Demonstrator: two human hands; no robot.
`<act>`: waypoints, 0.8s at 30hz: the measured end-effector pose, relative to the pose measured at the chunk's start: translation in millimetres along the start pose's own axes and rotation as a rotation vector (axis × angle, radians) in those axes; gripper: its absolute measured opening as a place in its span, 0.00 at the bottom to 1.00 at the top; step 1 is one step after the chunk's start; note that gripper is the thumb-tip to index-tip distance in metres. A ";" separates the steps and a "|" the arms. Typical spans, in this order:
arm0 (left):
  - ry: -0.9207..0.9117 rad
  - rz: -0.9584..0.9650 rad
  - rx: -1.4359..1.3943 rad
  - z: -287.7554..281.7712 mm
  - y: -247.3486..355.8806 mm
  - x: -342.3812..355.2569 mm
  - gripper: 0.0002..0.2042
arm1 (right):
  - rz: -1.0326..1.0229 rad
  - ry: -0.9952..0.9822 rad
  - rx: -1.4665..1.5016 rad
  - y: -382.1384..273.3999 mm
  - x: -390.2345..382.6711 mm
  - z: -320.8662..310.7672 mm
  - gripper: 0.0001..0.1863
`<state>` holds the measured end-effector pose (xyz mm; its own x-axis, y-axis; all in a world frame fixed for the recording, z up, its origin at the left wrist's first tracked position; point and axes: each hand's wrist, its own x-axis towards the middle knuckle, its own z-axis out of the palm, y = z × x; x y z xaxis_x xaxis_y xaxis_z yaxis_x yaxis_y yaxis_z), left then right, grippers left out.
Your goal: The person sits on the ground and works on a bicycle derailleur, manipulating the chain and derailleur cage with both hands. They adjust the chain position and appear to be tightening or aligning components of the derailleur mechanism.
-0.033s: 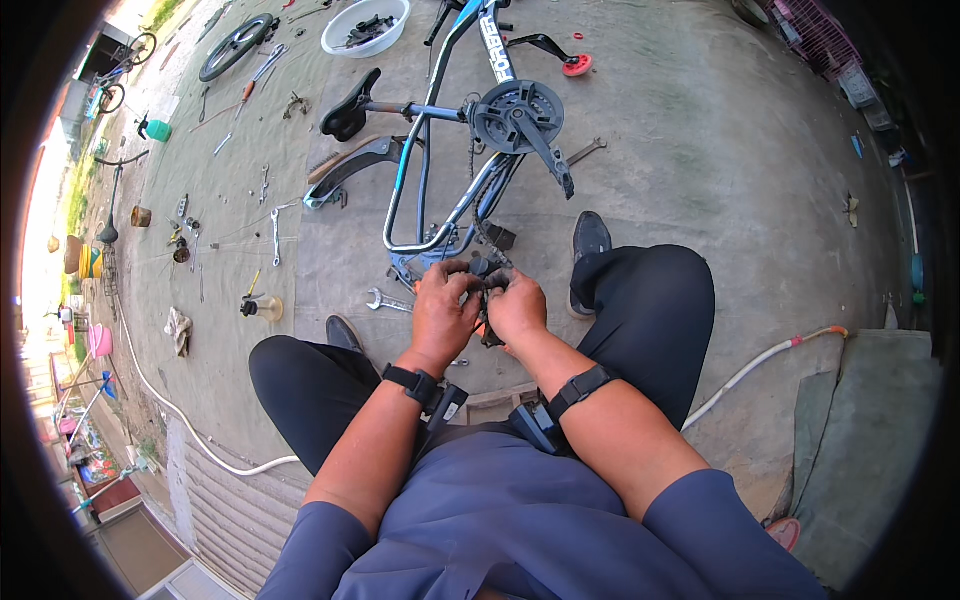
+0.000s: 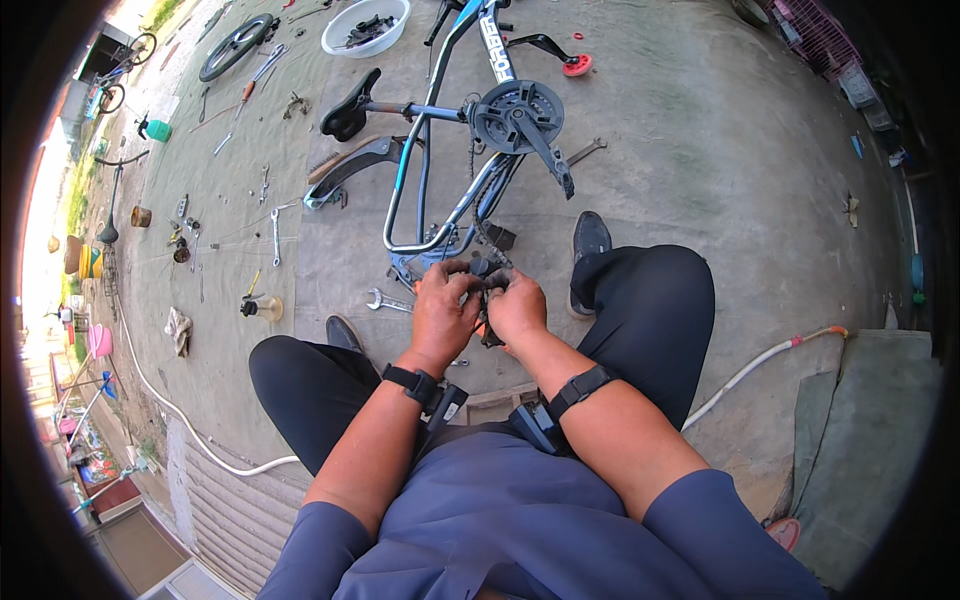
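Note:
A blue and silver bicycle frame (image 2: 400, 205) lies on the ground in front of me, its chainring (image 2: 505, 112) and crank facing up. At its near end my left hand (image 2: 445, 310) and my right hand (image 2: 518, 308) meet, fingers bent and pinching a small dark part that looks like a rear derailleur (image 2: 489, 333). A bicycle chain (image 2: 490, 238) runs from the chainring side down to my fingers. Some orange shows beneath the part; my fingers hide most of it. An open-ended wrench (image 2: 390, 301) lies just left of my left hand.
A saddle (image 2: 347, 112) sticks out left of the frame. Beyond are a white basin (image 2: 364, 28) of dark parts and a tire (image 2: 236, 48). Another wrench (image 2: 276, 238), a small bottle (image 2: 266, 307) and a rag (image 2: 178, 331) lie at left. A white hose (image 2: 745, 372) curves at right.

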<state>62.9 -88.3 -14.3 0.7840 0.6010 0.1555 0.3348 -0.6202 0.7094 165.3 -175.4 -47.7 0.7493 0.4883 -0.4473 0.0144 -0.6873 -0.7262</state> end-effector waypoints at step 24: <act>0.011 -0.067 -0.007 3.0 -4.4 -2.9 0.11 | 0.027 -0.031 0.026 -10.3 -4.8 -6.7 0.07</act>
<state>60.7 -88.9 -19.9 0.7538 0.6470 0.1149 0.3830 -0.5746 0.7233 166.0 -174.3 -34.6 0.7285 0.4865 -0.4823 -0.0230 -0.6862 -0.7270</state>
